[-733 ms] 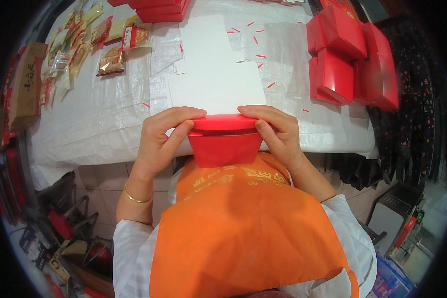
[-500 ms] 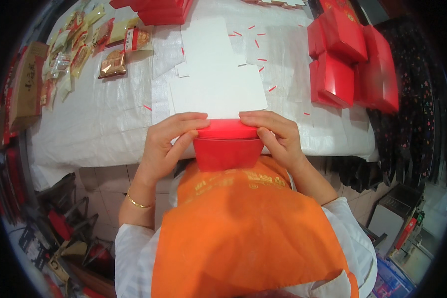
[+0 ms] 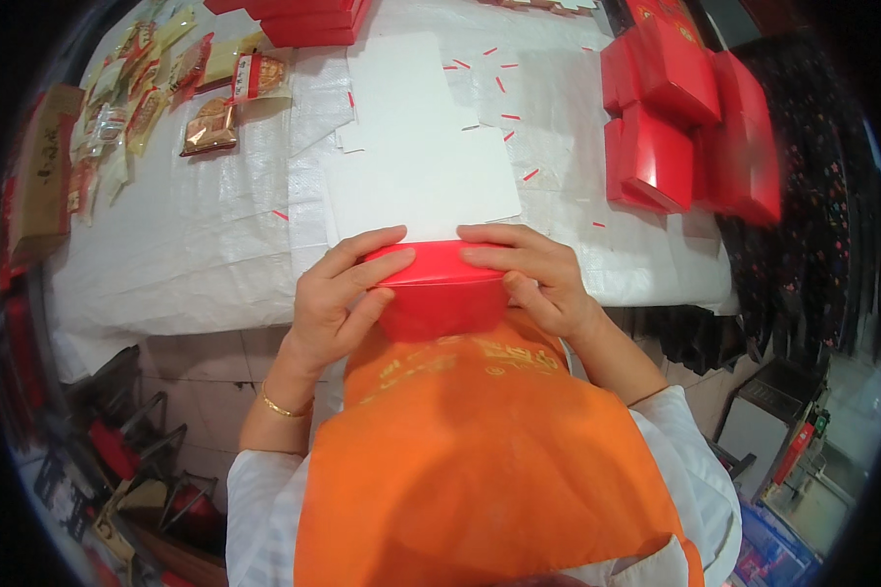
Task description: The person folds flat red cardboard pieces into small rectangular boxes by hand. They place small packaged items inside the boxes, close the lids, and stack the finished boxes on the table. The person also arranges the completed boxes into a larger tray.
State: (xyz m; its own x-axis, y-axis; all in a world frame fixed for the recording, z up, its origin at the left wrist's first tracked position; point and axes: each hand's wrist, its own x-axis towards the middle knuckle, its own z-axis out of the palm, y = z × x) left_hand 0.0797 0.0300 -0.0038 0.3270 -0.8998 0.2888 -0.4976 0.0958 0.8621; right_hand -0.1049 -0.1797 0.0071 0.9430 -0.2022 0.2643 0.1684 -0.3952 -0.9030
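Observation:
A glossy red cardboard box [image 3: 440, 305] is held between my two hands, at the table's near edge and just in front of my orange apron. Its lid flap lies over the top, with a thin seam showing along the side towards me. My left hand [image 3: 347, 293] grips the left end, fingers on the lid and thumb against the near side. At the right end my right hand [image 3: 538, 274] holds it the same way. Directly beyond the box lie flat white cardboard blanks [image 3: 411, 166], stacked on the table. What the box holds inside is hidden.
Folded red boxes [image 3: 656, 127] are piled at the right. Wrapped pastries [image 3: 210, 127] lie at the left, beside a brown carton [image 3: 44, 176]. Red flat-packed pieces [image 3: 308, 24] sit at the far edge. Small red paper strips [image 3: 531, 175] are scattered over the white table cover [image 3: 196, 274].
My fingers have moved further onto the lid, with the left ones now lying across its top. The lid sits closer down on the box. My view has shifted slightly.

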